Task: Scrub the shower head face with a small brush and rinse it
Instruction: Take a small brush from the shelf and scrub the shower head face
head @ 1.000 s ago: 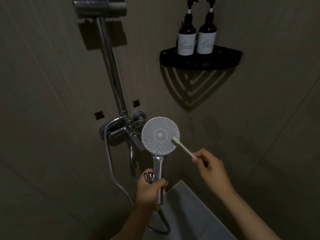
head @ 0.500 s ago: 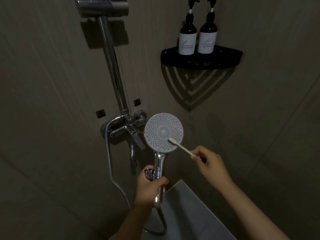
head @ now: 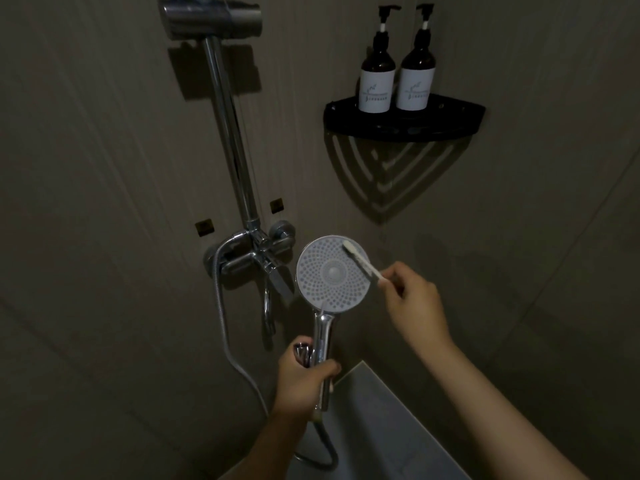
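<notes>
Vs half a sec ago: the small white plastic brush (head: 362,262) has shifted up the round white-grey shower head face (head: 325,278). Its bristle end was low-right of centre, now it lies on the upper-right rim, handle steeper. R hand (head: 414,306) has come up & in w/ it and is now just beside the face's right edge; thumb & fingers pinch the far end of the brush handle. L hand (head: 301,379) is as before: fingers & thumb clamped round the chrome shower head handle (head: 323,336), low on it, face held upright & turned to the camera. Head itself has barely moved.

Room: dim shower corner, beige-brown tiled walls (head: 104,168). Behind the head is a chrome mixer valve (head: 252,258) on the wall, w/ a chrome riser rail (head: 230,133) going up to a chrome slider bracket (head: 211,17). A metal flex hose (head: 223,323) drops from the valve & loops round to the handle's btm. Upper right: a black corner shelf (head: 403,129) carries two brown pump bottles w/ white labels, the left bottle (head: 377,74) & right bottle (head: 417,72) side by side; the shelf's slotted shadow falls on the wall below. A pale grey ledge (head: 381,427) sits at btm centre, under the arms.
</notes>
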`<move>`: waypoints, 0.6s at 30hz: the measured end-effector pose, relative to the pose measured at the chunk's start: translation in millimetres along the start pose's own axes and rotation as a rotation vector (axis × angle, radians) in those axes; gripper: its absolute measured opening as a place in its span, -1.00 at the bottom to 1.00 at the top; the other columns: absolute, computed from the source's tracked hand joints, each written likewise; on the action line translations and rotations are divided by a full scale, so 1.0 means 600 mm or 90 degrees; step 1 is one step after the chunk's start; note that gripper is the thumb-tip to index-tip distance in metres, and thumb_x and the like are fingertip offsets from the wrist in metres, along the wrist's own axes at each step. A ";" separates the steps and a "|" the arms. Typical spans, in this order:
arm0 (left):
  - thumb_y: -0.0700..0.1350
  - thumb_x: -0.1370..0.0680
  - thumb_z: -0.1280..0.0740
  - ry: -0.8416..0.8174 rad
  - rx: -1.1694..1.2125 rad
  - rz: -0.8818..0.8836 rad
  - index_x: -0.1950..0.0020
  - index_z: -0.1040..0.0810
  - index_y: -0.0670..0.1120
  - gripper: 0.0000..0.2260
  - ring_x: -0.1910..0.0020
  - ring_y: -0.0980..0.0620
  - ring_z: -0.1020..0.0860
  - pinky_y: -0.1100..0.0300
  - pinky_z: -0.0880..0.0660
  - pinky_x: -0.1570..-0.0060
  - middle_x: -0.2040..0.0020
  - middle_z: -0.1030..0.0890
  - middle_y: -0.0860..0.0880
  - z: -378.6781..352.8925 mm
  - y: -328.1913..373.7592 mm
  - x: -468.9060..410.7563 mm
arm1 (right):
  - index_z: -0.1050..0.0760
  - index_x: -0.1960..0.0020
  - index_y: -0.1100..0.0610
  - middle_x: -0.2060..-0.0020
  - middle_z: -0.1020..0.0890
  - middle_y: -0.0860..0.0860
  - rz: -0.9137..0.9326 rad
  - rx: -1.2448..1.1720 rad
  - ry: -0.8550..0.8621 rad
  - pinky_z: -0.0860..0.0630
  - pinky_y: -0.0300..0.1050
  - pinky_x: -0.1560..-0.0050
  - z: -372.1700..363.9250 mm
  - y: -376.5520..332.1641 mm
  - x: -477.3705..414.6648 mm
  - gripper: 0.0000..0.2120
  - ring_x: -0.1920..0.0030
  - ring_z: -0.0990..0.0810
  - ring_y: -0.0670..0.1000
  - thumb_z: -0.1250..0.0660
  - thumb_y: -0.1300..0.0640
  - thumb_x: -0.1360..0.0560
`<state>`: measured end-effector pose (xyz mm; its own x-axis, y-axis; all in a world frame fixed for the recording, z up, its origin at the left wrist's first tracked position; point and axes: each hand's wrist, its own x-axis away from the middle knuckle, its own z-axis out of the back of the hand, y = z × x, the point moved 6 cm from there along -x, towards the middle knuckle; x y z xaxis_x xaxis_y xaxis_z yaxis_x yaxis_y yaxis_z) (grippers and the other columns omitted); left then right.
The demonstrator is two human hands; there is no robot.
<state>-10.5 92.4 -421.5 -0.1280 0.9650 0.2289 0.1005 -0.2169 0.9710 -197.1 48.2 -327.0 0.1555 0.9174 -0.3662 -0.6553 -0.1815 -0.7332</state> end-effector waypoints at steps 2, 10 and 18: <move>-0.49 -0.32 -0.36 -0.004 -0.006 -0.008 0.21 -0.43 -0.21 -0.76 0.65 0.05 -0.40 0.28 -0.35 0.62 0.56 -0.44 -0.03 -0.001 0.001 0.001 | -0.50 0.16 0.07 0.37 -0.57 -0.08 0.044 -0.052 -0.109 -0.47 -0.09 0.29 -0.024 -0.026 0.013 -0.93 0.35 -0.52 -0.09 -0.31 0.16 -0.50; -0.48 -0.27 -0.40 -0.006 -0.015 0.009 0.27 -0.44 -0.16 -0.74 0.60 0.04 -0.41 0.23 -0.38 0.59 0.51 -0.45 -0.06 0.001 -0.011 0.004 | -0.43 0.18 0.07 0.42 -0.51 -0.08 -0.007 0.007 -0.011 -0.35 -0.20 0.38 -0.002 -0.010 -0.003 -0.89 0.42 -0.48 -0.14 -0.28 0.15 -0.53; -0.43 -0.21 -0.39 -0.009 -0.009 0.000 0.29 -0.41 -0.17 -0.75 0.67 0.05 -0.37 0.27 -0.34 0.65 0.54 -0.43 -0.06 -0.002 -0.014 0.006 | -0.44 0.12 0.05 0.30 -0.60 -0.01 -0.013 0.055 -0.048 -0.55 0.00 0.31 -0.022 -0.006 0.007 -0.93 0.31 -0.59 0.00 -0.24 0.12 -0.55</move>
<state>-13.0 97.5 -428.8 -0.1146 0.9669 0.2280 0.0870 -0.2189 0.9719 -184.3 48.0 -333.6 0.1162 0.9451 -0.3054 -0.7148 -0.1339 -0.6864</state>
